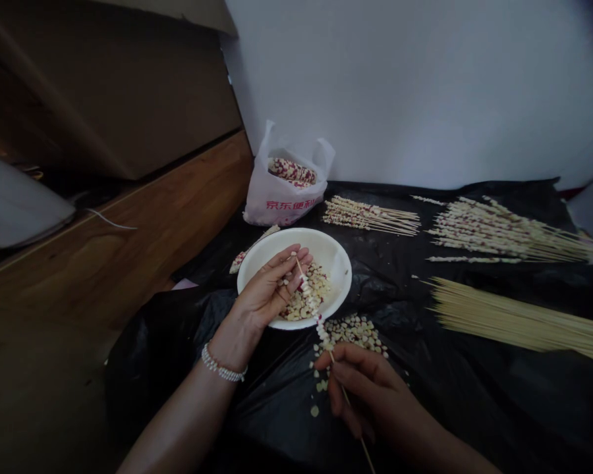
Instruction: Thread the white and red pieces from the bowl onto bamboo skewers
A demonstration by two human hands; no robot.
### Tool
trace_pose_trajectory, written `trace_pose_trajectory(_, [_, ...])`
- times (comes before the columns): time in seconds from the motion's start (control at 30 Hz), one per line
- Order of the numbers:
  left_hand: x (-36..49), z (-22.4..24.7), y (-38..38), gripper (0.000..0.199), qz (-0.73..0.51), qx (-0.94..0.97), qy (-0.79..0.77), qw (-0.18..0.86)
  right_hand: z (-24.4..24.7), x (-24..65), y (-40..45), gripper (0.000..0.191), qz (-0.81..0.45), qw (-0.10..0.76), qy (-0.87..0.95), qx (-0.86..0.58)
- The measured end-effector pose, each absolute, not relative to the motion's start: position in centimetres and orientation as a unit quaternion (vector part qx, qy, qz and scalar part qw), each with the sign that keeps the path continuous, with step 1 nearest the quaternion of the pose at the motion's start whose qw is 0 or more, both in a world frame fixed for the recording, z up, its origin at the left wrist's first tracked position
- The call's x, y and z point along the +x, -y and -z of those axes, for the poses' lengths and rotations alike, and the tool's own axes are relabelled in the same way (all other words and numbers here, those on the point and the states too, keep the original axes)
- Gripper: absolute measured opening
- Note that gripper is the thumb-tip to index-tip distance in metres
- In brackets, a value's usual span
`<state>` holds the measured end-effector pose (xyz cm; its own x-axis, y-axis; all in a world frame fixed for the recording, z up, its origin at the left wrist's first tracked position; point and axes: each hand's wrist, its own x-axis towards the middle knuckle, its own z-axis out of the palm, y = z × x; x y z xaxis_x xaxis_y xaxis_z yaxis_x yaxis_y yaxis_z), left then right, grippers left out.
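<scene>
My right hand [363,388] pinches a thin wooden skewer [346,396] below a row of threaded corn kernels [312,303]. The skewer slants up and left, its tip reaching my left hand's fingertips. My left hand [271,283], with a white beaded bracelet at the wrist, is curled over a white bowl [344,273]. A pale corn kernel [294,254] shows at its fingertips by the skewer's tip. Loose pale and dark red kernels [319,286] lie in the bowl. More loose kernels [358,331] are piled on the black plastic sheet beside my right hand.
Behind the bowl stands a white plastic bag [281,204] with corn cobs [292,171]. To the right lie two groups of filled skewers [370,216] and a bundle of bare skewers [514,316]. A white wall [415,92] rises at the back; wooden boarding [192,204] runs along the left.
</scene>
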<state>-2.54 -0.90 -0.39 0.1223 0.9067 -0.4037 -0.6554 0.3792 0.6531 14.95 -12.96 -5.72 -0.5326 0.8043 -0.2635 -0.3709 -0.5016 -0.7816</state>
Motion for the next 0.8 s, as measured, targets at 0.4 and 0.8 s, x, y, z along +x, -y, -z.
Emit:
trace_pose_trajectory(0.4, [-2.58, 0.43, 1.12, 0.038, -0.52, 0.17, -0.395, 0.738, 5.52, 14.96, 12.99, 0.021, -0.805, 0.365, 0.338, -0.323])
trace_pose_trajectory(0.8, [-2.45, 0.0, 1.29, 0.03, -0.518, 0.172, -0.41, 0.731, 5.5, 15.02, 12.94, 0.023, -0.807, 0.368, 0.335, -0.317])
